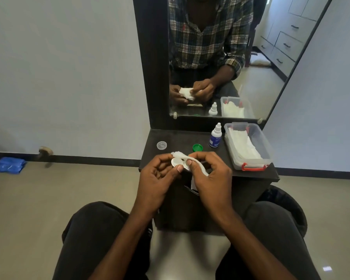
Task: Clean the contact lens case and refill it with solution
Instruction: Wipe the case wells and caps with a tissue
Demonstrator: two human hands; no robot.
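Contact lens case [177, 163] sits pinched in your left hand [158, 178] above the table [182, 138] edge while your right hand [210, 174] fingers grip a tissue [198, 165] against it. A slip could drop it to the floor; both caps, clear [161, 145] and green [197, 147], lie loose nearby.

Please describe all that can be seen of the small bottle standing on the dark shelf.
The small plastic dropper bottle stands upright on the dark shelf, near the mirror, between the green round cap and the clear plastic box. Its top is a white ribbed cone, closed; its lower body carries a dark blue label, too small to read. Nothing touches it except the shelf. Its back shows in the mirror.
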